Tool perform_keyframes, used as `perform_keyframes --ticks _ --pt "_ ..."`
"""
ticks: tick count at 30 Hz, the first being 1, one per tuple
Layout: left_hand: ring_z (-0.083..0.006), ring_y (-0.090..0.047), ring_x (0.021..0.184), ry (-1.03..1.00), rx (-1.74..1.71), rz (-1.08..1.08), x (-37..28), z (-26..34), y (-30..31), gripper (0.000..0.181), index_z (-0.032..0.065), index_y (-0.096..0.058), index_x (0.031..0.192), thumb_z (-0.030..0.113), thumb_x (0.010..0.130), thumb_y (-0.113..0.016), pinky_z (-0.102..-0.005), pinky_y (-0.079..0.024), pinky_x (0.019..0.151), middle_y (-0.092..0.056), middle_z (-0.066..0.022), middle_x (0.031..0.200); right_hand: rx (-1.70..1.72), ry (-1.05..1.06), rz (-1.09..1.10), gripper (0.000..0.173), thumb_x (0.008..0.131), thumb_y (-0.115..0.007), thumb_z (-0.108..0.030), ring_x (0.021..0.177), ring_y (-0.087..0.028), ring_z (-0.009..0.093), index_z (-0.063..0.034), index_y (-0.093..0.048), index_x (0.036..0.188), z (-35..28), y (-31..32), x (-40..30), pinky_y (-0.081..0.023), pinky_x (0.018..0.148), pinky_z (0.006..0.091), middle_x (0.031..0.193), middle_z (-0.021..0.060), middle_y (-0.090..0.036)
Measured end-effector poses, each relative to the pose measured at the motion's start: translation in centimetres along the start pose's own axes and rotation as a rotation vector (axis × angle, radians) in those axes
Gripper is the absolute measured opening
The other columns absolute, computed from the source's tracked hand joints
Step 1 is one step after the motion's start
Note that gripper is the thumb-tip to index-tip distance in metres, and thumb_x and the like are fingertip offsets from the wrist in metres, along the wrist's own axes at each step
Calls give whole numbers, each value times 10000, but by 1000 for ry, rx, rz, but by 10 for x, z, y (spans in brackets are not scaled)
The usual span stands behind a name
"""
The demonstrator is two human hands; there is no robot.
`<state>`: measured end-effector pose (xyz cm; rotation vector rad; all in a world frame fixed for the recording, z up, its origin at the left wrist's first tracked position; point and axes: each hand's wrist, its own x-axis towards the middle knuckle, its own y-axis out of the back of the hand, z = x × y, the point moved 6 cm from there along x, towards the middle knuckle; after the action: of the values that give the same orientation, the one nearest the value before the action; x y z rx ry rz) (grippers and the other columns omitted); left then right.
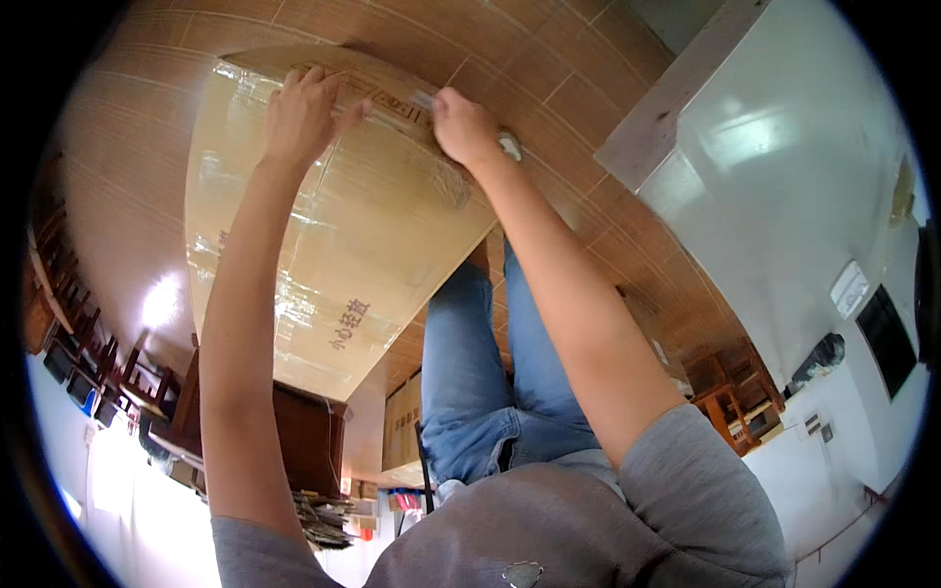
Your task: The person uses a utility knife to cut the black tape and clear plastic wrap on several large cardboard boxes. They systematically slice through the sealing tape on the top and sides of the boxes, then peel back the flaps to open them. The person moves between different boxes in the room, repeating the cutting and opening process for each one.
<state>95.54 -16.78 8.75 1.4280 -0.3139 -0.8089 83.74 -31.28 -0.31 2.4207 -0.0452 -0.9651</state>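
Note:
A large cardboard box (382, 228) stands before me, with clear tape shining across its top and printed writing on its top and far side. Over the far left part of the box is my left hand (305, 117), its fingers spread, slightly blurred; whether it touches the cardboard I cannot tell. My right hand (462, 126) is at the box's far right edge with its fingers curled, beside a small pale patch on the far side. What lies inside those curled fingers is hidden. A small white object (509, 145) is seen just past my right wrist.
Brown tiles cover the floor (529, 66). A white wall (772, 147) with a grey base edge juts in at the right. Wooden furniture (312, 441) and another cardboard box (402, 422) stand at the lower left and below. A wooden stool (728, 411) is at the lower right.

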Motion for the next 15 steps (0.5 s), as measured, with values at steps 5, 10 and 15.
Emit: perform_keyframes --ticks 5,10,15 --pt "-277 -553 894 79 91 124 0 -16 -17 339 87 -642 773 416 837 -595 -435 -482 706 -596 -57 854 36 -12 150 249 943 -424 -269 876 -584 408 -46 -535 937 41 -7 -16 -443 754 513 924 215 -613" --pt "-294 -555 870 74 91 153 -10 0 -16 288 90 -660 793 355 863 -573 -417 -486 700 -610 -64 835 12 -18 176 239 941 -434 -279 860 -577 408 -58 -520 921 50 -7 -30 -447 720 508 904 198 -612" --pt "-309 -554 889 -28 34 159 -22 30 -27 250 81 -675 808 288 880 -554 -413 -481 733 -641 -69 858 49 -72 181 241 945 -425 -278 833 -583 412 -59 -521 922 84 -18 -55 -455 714 506 882 188 -616"
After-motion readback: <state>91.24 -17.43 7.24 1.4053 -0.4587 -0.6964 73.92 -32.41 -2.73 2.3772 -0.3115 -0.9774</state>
